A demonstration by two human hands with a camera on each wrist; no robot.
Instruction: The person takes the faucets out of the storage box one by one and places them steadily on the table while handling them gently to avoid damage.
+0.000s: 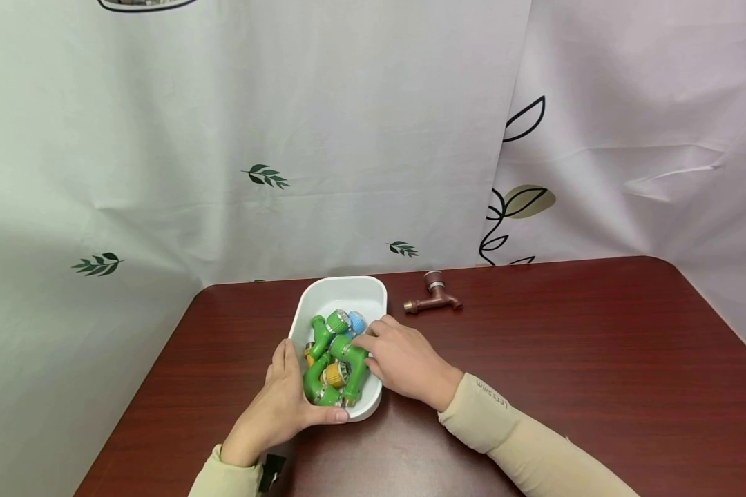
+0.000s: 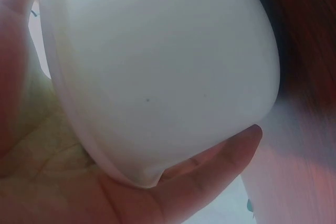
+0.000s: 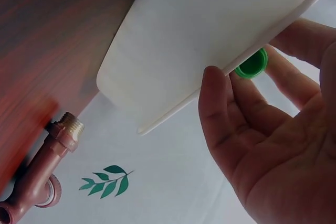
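Note:
A white plastic bin [image 1: 342, 295] holds several toy-coloured taps in green, yellow and blue. My left hand [image 1: 278, 404] grips the bin at its near left corner, the thumb over the near rim and the fingers along the left side. Over the right rim reaches my right hand [image 1: 410, 360], its thumb and fingers pinching a green tap [image 1: 357, 369] that lies on top of the pile. In the right wrist view, the round open end of this green tap [image 3: 252, 64] shows between the fingers, just past the rim. Beneath it lies a yellow-handled tap [image 1: 335, 375].
A brown tap [image 1: 436, 298] with a brass threaded end lies on the dark red wooden table [image 1: 566, 345], right of the bin near the back edge. A white curtain [image 1: 348, 138] with leaf prints hangs behind the table.

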